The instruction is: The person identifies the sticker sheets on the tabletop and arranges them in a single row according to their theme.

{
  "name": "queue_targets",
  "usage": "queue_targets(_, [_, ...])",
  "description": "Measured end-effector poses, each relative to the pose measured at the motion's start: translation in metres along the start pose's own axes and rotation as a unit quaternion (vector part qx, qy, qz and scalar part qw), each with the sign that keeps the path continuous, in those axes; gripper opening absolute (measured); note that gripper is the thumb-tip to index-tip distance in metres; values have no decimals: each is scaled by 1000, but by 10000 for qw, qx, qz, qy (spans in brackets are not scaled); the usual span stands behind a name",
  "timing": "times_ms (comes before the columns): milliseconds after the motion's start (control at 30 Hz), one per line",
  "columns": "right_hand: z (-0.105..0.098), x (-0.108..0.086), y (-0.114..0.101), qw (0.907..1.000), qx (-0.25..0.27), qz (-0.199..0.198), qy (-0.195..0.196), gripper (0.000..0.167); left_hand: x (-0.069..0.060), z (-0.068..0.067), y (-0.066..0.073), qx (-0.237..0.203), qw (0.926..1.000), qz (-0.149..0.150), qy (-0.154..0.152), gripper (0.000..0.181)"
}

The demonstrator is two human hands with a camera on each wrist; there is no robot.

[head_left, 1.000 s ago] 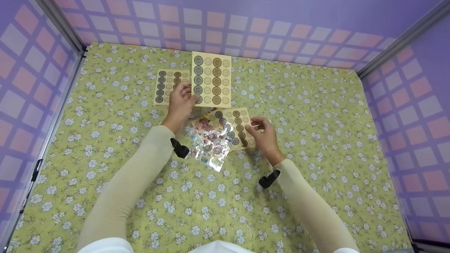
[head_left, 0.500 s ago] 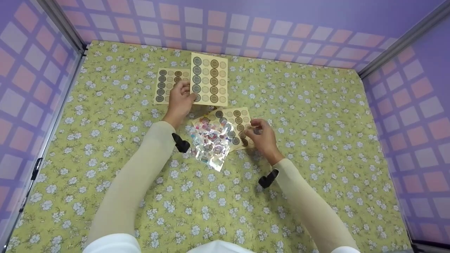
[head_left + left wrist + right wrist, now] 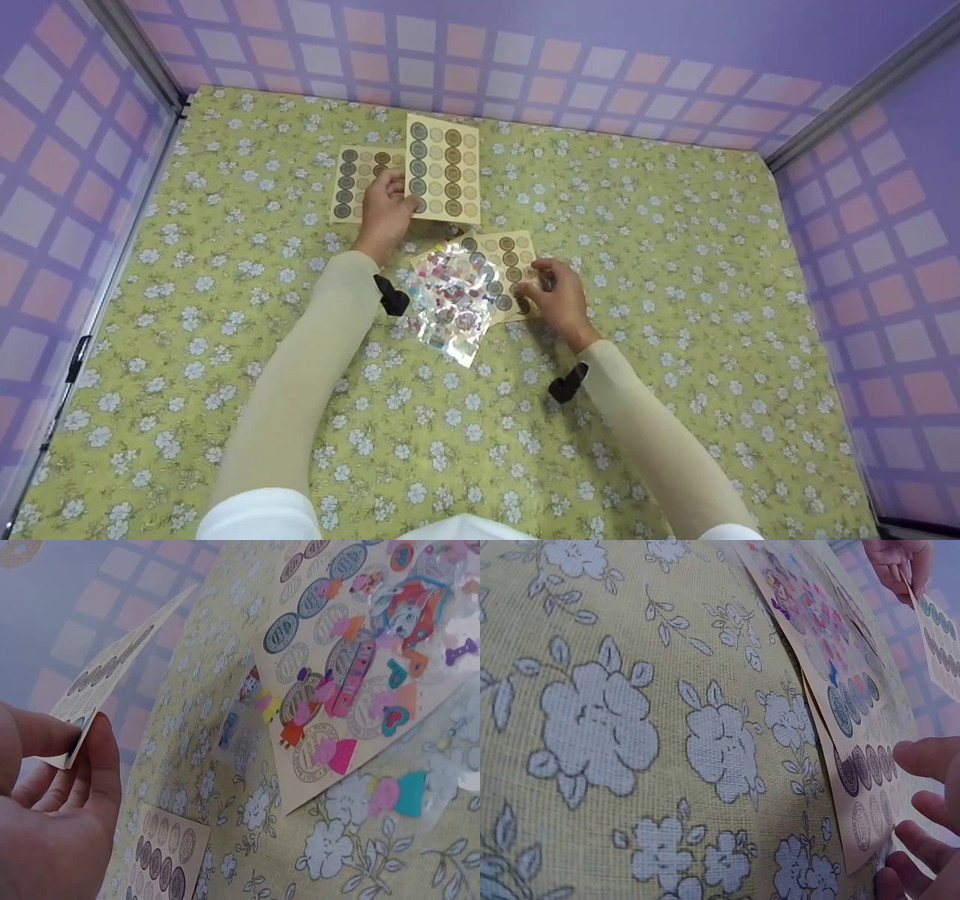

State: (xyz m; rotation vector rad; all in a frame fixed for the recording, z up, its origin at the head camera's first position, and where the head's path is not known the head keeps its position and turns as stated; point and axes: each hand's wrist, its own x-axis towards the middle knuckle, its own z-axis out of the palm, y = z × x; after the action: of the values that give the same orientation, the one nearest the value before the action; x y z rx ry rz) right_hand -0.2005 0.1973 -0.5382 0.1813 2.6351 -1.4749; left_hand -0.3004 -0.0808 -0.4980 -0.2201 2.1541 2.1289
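Note:
My left hand [image 3: 383, 221] pinches the lower left corner of a cream sheet of round stickers [image 3: 445, 169], which stands raised off the cloth. In the left wrist view that sheet [image 3: 112, 667] is seen nearly edge-on between thumb and fingers. My right hand [image 3: 564, 301] is over the right edge of another sticker sheet [image 3: 491, 246] lying on the cloth, thumb and fingers apart. The right wrist view shows the thumb [image 3: 930, 761] close above its printed circles; contact is hard to tell. A shiny clear sheet of cartoon stickers [image 3: 450, 315] overlaps this sheet's left part.
A further sheet of round stickers [image 3: 346, 184] lies at the back left, partly hidden by the left hand and raised sheet. A small clear piece with a cartoon print [image 3: 238, 735] lies nearby. Flowered cloth [image 3: 675, 315] covers the table; purple checked walls [image 3: 600, 82] enclose it.
The raised sheet has shifted slightly left and turned a little in my left hand. My right hand has moved slightly left and down, its thumb farther over the lying sheet.

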Motion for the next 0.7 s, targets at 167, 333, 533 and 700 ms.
queue_targets(167, [0,2,1,9999,-113,45,-36,49,7,2,0,227,9997,-124,-17,38])
queue_targets(333, [2,3,0,9993,-377,-4,6,53,15,4,-2,405,9990,-187,-2,39])
queue_targets(533, [4,2,-2,9971,-724,-216,60,50,20,4,-9,769,9968,-188,88,40])
queue_targets(700, [6,3,-1,9960,-867,-150,156,48,24,2,-15,916,9954,-244,161,40])
